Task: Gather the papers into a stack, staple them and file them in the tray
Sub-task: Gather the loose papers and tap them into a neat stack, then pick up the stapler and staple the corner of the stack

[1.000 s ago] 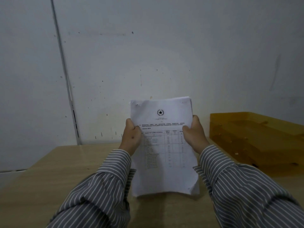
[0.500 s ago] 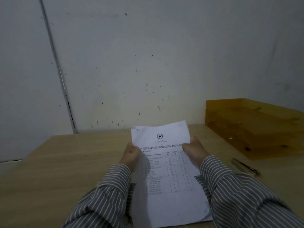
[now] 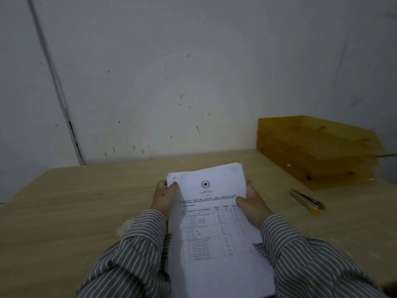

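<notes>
A stack of white printed papers [image 3: 214,229], with a star emblem and a table on the top sheet, lies nearly flat over the wooden table [image 3: 75,211] in front of me. My left hand [image 3: 163,196] grips its upper left edge, thumb on the corner. My right hand [image 3: 252,204] holds the upper right edge. A metal stapler [image 3: 306,200] with a yellow end lies on the table to the right of the papers, apart from both hands. An amber stacked tray [image 3: 311,151] stands at the back right against the wall.
A white wall [image 3: 193,72] rises right behind the table's far edge. A vertical conduit [image 3: 58,93] runs down the wall at the left. Striped sleeves cover both forearms.
The paper stack has come down from upright in front of the wall to nearly flat on the table. Both hands slid up toward its top corners. The stapler has come into view.
</notes>
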